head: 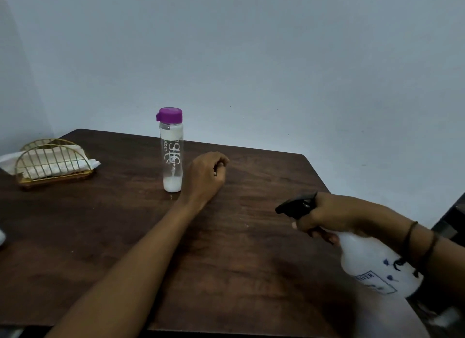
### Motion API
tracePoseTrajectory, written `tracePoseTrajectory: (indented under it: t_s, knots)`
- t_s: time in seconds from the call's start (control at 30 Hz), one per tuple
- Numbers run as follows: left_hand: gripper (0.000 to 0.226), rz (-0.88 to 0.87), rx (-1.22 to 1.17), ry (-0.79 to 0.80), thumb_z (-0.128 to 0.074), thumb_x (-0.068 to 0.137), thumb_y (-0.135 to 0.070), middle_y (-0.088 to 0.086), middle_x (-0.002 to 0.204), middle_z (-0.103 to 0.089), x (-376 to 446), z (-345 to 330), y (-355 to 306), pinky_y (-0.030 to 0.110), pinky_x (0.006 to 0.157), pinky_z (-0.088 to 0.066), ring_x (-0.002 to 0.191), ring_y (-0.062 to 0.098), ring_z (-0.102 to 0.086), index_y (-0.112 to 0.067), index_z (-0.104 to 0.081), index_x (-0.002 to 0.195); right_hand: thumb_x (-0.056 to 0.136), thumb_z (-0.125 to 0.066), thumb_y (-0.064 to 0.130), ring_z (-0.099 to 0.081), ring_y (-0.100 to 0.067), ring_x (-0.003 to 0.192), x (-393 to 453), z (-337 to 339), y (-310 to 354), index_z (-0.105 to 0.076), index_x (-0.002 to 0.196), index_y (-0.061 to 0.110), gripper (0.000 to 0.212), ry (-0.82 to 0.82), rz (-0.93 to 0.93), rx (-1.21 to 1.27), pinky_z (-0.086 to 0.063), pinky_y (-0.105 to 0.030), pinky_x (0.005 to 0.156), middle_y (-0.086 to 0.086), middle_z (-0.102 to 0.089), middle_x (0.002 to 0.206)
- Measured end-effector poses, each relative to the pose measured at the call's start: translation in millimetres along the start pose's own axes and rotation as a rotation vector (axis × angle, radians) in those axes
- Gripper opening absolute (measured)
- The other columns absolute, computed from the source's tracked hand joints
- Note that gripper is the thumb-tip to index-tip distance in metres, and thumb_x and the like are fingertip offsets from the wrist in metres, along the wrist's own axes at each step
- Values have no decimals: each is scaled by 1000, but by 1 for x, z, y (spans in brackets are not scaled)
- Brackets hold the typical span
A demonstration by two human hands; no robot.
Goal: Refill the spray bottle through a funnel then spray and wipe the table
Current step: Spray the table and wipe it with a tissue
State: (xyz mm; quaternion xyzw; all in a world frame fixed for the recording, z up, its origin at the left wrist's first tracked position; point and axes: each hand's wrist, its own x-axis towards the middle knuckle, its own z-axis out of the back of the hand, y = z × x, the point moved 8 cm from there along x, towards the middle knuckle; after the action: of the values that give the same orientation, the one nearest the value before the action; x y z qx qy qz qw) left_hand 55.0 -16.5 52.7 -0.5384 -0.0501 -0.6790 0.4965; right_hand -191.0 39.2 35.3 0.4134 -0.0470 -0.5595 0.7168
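Observation:
My right hand [329, 218] grips the neck of a white spray bottle [375, 264] with a black trigger head [295, 207]. The bottle is tilted over the table's right side, nozzle pointing left. My left hand [207, 175] rests on the dark wooden table [226, 262] near the middle, fingers curled shut with nothing in them. Just left of that hand stands a clear bottle with a purple cap [171, 150], upright, with a little white liquid at the bottom. No funnel is in view.
A gold wire napkin holder [54, 164] with white napkins sits at the table's far left. A pale object [1, 237] shows at the left edge. A grey wall stands behind the table. A dark piece of furniture [453, 219] shows at the right edge.

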Motion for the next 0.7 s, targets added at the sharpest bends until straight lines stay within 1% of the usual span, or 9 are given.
tracePoseTrajectory:
  t_s: [0.07,0.17,0.2,0.3,0.4,0.47,0.57,0.63,0.7]
  knots:
    - [18,19,-5,7,-58,80,-4,-1,85,-74,0,0,3,36,67,-55,77,16,-66,-14,-72,86,87,-71,20,-51,-22,47,-1,1,1,-61,128,33,45,-6,6,45,-45,-28,48,-14,-74,82]
    - [18,41,-13,22,-56,81,-7,-2,86,-74,-1,-3,5,36,69,-56,78,16,-67,-15,-72,86,84,-74,26,-53,-23,48,-3,0,5,-61,128,32,46,33,1,94,-46,-31,53,-15,-76,92]
    - [19,37,-8,27,-56,81,-9,-2,87,-74,-2,-4,4,36,69,-56,78,16,-67,-16,-72,86,83,-75,27,-54,-23,48,-3,0,8,-61,127,33,46,39,8,101,-47,-32,55,-14,-76,93]
    - [18,18,6,49,-57,82,-8,-2,88,-74,-3,-6,3,37,67,-56,77,15,-67,-16,-72,88,86,-73,25,-54,-22,49,0,0,12,-64,113,37,31,26,20,130,-47,-34,57,-16,-75,97]
    - [19,7,5,67,-54,83,-12,-3,87,-74,-4,-10,3,37,67,-56,77,15,-67,-16,-71,88,86,-73,25,-54,-23,51,7,-1,10,-65,112,35,29,8,30,123,-47,-38,60,-16,-75,97]
    - [20,-4,5,80,-52,83,-14,-3,86,-73,-6,-13,2,37,66,-56,78,14,-66,-16,-71,88,86,-73,25,-55,-22,50,11,2,10,-64,112,31,29,-44,32,101,-48,-40,62,-15,-75,95]
    - [19,-19,13,83,-52,82,-12,-3,87,-73,-8,-15,1,37,67,-55,78,13,-65,-16,-70,88,84,-74,27,-58,-20,50,20,14,14,-63,118,29,36,-153,71,73,-50,-37,59,-17,-74,93]
    - [19,-21,18,76,-53,82,-11,-3,87,-73,-8,-16,2,36,67,-55,78,14,-65,-16,-70,88,83,-75,27,-59,-20,50,27,27,20,-64,118,25,37,-250,119,78,-50,-36,60,-19,-73,82]
    - [17,-16,27,69,-55,83,-10,-3,87,-73,-8,-16,3,35,66,-55,79,14,-65,-16,-70,89,85,-74,23,-60,-20,50,33,44,26,-66,112,19,29,-389,168,98,-50,-36,61,-12,-65,70]
